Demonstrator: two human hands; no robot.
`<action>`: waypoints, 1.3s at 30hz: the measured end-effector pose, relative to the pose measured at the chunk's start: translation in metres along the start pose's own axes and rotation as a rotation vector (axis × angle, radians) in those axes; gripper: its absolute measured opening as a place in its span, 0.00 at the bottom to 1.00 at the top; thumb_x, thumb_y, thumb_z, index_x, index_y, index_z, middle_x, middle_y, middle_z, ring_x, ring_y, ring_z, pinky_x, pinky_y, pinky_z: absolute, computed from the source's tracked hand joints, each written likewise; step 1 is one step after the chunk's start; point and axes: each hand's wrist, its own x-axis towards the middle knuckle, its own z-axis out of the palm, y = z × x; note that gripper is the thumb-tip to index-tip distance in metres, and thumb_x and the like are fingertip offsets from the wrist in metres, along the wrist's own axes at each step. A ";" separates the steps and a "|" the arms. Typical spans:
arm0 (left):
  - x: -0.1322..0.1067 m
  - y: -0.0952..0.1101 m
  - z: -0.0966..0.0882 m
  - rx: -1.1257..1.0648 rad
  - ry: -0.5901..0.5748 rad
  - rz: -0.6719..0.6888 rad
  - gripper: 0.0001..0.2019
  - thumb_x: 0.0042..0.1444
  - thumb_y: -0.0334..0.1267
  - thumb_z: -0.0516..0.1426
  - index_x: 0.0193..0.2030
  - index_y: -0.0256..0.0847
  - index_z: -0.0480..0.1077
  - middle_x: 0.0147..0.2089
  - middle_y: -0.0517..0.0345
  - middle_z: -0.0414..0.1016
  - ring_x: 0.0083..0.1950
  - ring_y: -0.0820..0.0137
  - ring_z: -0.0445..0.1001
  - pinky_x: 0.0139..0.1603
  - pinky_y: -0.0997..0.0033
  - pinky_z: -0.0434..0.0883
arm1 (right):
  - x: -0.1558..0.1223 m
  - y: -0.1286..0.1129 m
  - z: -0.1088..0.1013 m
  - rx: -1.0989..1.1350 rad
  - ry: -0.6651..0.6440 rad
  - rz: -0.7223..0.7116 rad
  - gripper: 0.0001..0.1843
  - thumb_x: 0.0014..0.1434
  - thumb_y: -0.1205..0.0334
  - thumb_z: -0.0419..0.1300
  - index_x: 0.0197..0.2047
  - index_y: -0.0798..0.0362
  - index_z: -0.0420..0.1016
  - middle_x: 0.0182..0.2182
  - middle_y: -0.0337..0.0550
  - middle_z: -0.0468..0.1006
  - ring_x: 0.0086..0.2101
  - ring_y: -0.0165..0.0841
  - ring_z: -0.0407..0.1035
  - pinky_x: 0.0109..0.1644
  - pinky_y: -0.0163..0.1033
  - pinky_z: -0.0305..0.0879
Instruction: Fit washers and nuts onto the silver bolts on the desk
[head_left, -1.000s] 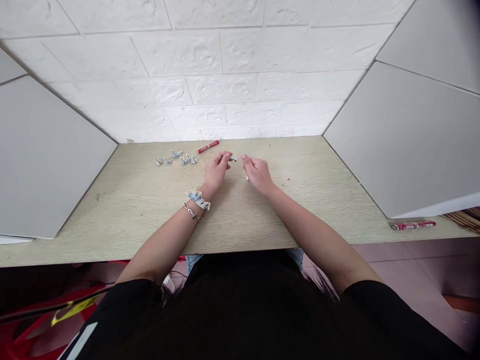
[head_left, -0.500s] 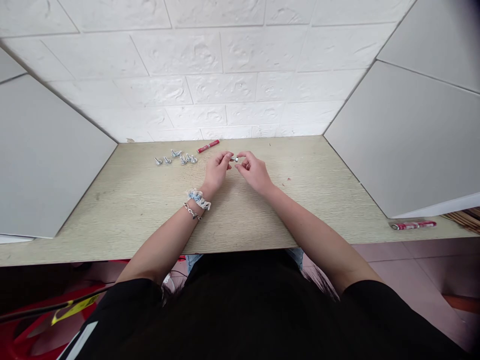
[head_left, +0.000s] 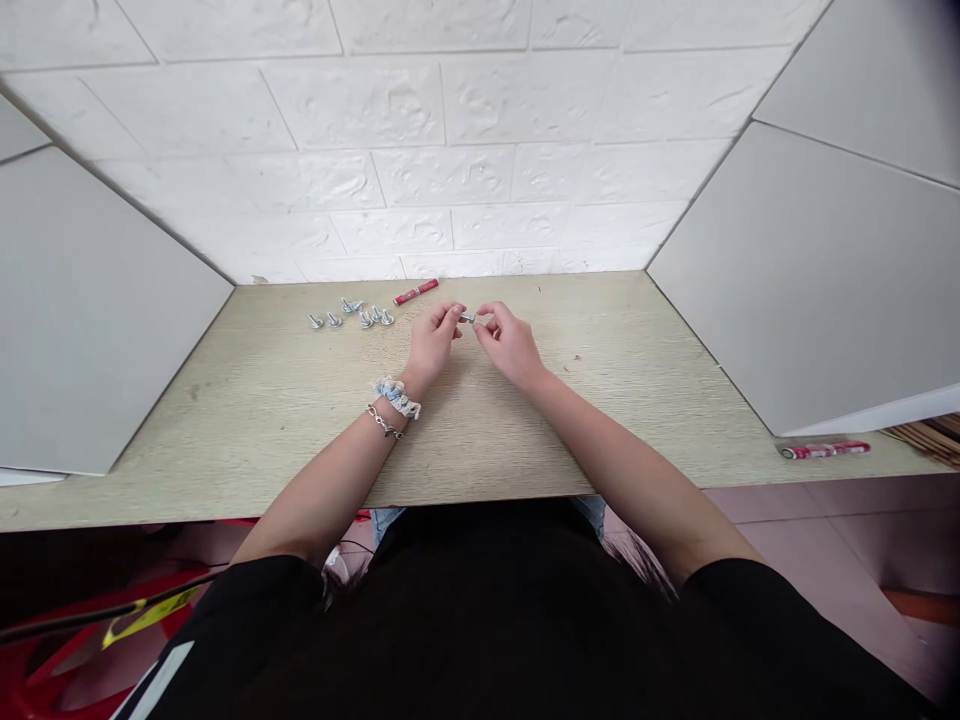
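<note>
As the left hand (head_left: 433, 342) and right hand (head_left: 510, 345) close their fingertips (head_left: 454, 313) on a small steel bolt (head_left: 469, 317), more bolts (head_left: 352, 318) and a red tube (head_left: 416, 292) lie beyond the left hand on the wooden desk (head_left: 525, 430).

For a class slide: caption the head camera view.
Left hand and right hand meet at a metal bolt, more bolts lying on the desk.
</note>
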 end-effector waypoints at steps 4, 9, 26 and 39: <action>-0.001 0.002 0.001 -0.005 -0.013 0.000 0.09 0.59 0.39 0.54 0.35 0.38 0.72 0.29 0.60 0.72 0.26 0.79 0.66 0.30 0.78 0.66 | 0.001 0.003 0.001 -0.006 -0.030 -0.005 0.13 0.57 0.57 0.54 0.45 0.49 0.68 0.25 0.34 0.69 0.25 0.28 0.61 0.34 0.35 0.57; -0.002 0.002 0.001 -0.008 -0.007 -0.009 0.09 0.59 0.39 0.53 0.34 0.38 0.72 0.26 0.62 0.69 0.25 0.79 0.65 0.30 0.78 0.65 | 0.001 0.004 0.000 -0.004 -0.042 -0.007 0.09 0.59 0.55 0.51 0.34 0.50 0.68 0.20 0.33 0.65 0.23 0.28 0.58 0.32 0.35 0.54; -0.003 0.004 0.002 -0.024 -0.014 -0.017 0.09 0.59 0.38 0.53 0.33 0.38 0.72 0.29 0.61 0.71 0.26 0.78 0.66 0.31 0.76 0.66 | 0.000 0.001 0.001 -0.033 -0.066 -0.025 0.12 0.56 0.59 0.54 0.43 0.49 0.69 0.23 0.33 0.66 0.24 0.28 0.61 0.34 0.35 0.58; -0.002 -0.002 0.002 0.031 -0.055 0.050 0.09 0.59 0.39 0.53 0.32 0.39 0.71 0.29 0.61 0.72 0.26 0.78 0.67 0.31 0.77 0.66 | -0.002 0.000 0.001 -0.027 -0.069 -0.038 0.12 0.58 0.57 0.54 0.43 0.50 0.71 0.21 0.33 0.65 0.24 0.27 0.60 0.33 0.34 0.56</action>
